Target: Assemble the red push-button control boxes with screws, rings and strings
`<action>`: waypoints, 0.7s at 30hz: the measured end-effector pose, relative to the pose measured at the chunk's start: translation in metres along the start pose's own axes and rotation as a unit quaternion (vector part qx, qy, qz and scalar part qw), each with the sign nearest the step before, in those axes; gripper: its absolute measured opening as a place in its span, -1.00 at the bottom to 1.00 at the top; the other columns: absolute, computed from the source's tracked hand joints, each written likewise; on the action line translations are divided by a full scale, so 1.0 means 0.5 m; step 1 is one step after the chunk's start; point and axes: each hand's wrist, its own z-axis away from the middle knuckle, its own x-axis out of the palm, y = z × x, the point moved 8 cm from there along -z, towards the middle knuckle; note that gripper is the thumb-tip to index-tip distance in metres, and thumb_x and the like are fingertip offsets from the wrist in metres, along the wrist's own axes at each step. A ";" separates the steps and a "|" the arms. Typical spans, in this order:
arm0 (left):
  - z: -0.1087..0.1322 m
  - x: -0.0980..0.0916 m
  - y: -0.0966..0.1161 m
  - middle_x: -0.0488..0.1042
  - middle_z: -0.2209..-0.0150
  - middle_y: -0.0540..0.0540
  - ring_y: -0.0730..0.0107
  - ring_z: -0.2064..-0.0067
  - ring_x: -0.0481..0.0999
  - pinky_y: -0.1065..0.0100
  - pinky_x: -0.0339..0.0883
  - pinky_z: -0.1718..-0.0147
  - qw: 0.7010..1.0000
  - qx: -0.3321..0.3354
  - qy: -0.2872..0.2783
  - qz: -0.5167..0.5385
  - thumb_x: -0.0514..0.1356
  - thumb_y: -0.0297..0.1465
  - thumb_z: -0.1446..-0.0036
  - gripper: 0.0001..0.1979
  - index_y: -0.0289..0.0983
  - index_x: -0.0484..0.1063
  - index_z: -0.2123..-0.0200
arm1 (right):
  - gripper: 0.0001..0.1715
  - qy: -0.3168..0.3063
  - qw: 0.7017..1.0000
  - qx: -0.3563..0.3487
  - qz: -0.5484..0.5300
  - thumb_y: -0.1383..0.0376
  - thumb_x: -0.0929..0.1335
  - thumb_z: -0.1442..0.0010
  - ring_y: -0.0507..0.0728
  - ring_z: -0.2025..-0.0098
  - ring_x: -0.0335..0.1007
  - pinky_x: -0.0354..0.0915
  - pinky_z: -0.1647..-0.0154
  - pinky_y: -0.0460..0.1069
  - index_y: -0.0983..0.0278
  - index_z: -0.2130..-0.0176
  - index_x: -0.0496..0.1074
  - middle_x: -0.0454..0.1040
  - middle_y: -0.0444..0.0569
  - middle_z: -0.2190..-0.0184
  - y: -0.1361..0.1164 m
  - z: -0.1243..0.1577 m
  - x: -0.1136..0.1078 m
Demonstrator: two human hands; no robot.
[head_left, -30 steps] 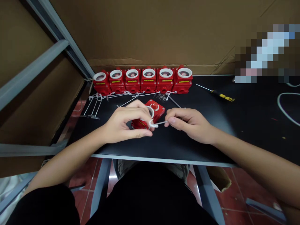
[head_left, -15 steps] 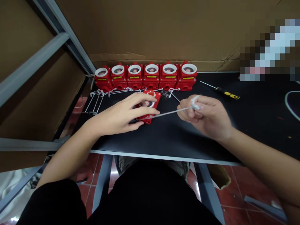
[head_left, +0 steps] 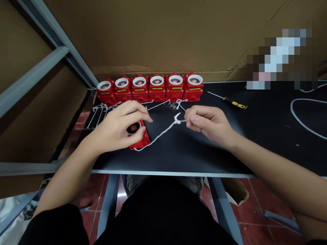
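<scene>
White cord (head_left: 161, 135), seemingly mid-straightening and wanting tension, links a red box (head_left: 145, 136) under the loosely spread left hand (head_left: 119, 128) to a rod (head_left: 184, 120) the right hand (head_left: 208, 124) pinches.

Red boxy unit with a round dark window (head_left: 145, 136) is lying face-up, kinda askew, left of centre, partly hidden. White twisted cord (head_left: 165, 131) curves slackly from its bottom edge to a knot on a thin grey metal rod (head_left: 183, 120), pretty much mid-frame.
</scene>
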 end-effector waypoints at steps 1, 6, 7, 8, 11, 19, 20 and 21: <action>-0.005 -0.008 0.000 0.78 -0.06 -0.17 0.09 0.00 0.76 0.07 0.70 -0.05 0.999 -0.015 0.028 0.026 0.36 -0.31 -0.56 -0.86 -0.08 0.76 -0.05 | -0.34 -0.006 1.000 -0.002 0.012 -0.22 0.64 -0.49 0.00 0.50 0.15 0.05 0.45 -0.01 0.25 0.34 0.66 0.41 -0.14 0.49 -0.002 0.001 0.005; -0.052 0.018 0.009 0.79 0.04 -0.14 0.26 0.12 0.77 0.27 0.70 0.07 0.958 -0.113 0.015 0.265 0.43 -0.08 -0.64 -0.69 -0.21 0.71 -0.09 | -0.35 -0.014 0.997 -0.008 0.071 -0.22 0.58 -0.57 0.01 0.48 0.26 0.18 0.39 -0.02 0.25 0.26 0.67 0.41 -0.18 0.51 -0.011 0.007 0.016; -0.063 0.031 0.015 0.79 0.05 -0.13 0.29 0.12 0.78 0.30 0.69 0.09 0.949 -0.119 -0.004 0.292 0.44 -0.10 -0.64 -0.70 -0.22 0.70 -0.08 | -0.34 -0.010 0.997 -0.009 0.075 -0.23 0.57 -0.58 0.02 0.47 0.28 0.19 0.37 -0.02 0.25 0.25 0.67 0.41 -0.18 0.51 -0.011 0.008 0.015; -0.071 0.041 0.019 0.78 0.05 -0.13 0.30 0.12 0.78 0.32 0.69 0.09 0.942 -0.122 -0.011 0.311 0.47 -0.12 -0.62 -0.71 -0.23 0.70 -0.07 | -0.34 -0.008 0.997 -0.011 0.076 -0.24 0.56 -0.59 0.03 0.46 0.30 0.22 0.35 -0.01 0.24 0.24 0.67 0.43 -0.17 0.51 -0.011 0.008 0.015; -0.079 0.059 0.018 0.76 0.09 -0.12 0.31 0.12 0.78 0.32 0.73 0.07 0.930 -0.118 0.019 0.348 0.59 -0.09 -0.49 -0.64 -0.24 0.68 0.00 | -0.37 -0.023 0.998 -0.010 0.060 -0.23 0.54 -0.62 0.05 0.41 0.38 0.31 0.26 0.00 0.23 0.21 0.65 0.52 -0.14 0.46 -0.006 0.008 0.025; -0.028 0.049 0.025 0.68 0.28 -0.03 0.40 0.37 0.65 0.33 0.67 0.36 0.926 -0.123 0.117 0.336 0.61 -0.18 -0.48 -0.74 -0.18 0.69 0.12 | -0.45 -0.078 0.996 0.046 0.018 -0.17 0.53 -0.66 0.07 0.33 0.49 0.42 0.17 0.01 0.22 0.14 0.62 0.59 -0.11 0.38 0.002 0.030 0.069; -0.026 0.045 0.030 0.68 0.28 -0.03 0.39 0.36 0.65 0.32 0.66 0.36 0.929 -0.121 0.123 0.329 0.62 -0.20 -0.47 -0.76 -0.16 0.70 0.12 | -0.45 -0.082 0.995 0.053 0.014 -0.16 0.53 -0.66 0.07 0.33 0.49 0.42 0.17 0.01 0.22 0.15 0.61 0.59 -0.11 0.38 0.002 0.032 0.072; -0.025 0.041 0.034 0.68 0.28 -0.02 0.38 0.34 0.66 0.32 0.65 0.35 0.930 -0.117 0.125 0.325 0.63 -0.23 -0.46 -0.79 -0.15 0.72 0.11 | -0.45 -0.086 0.994 0.059 0.010 -0.16 0.53 -0.67 0.07 0.33 0.50 0.43 0.17 0.00 0.22 0.15 0.60 0.60 -0.11 0.38 0.003 0.034 0.075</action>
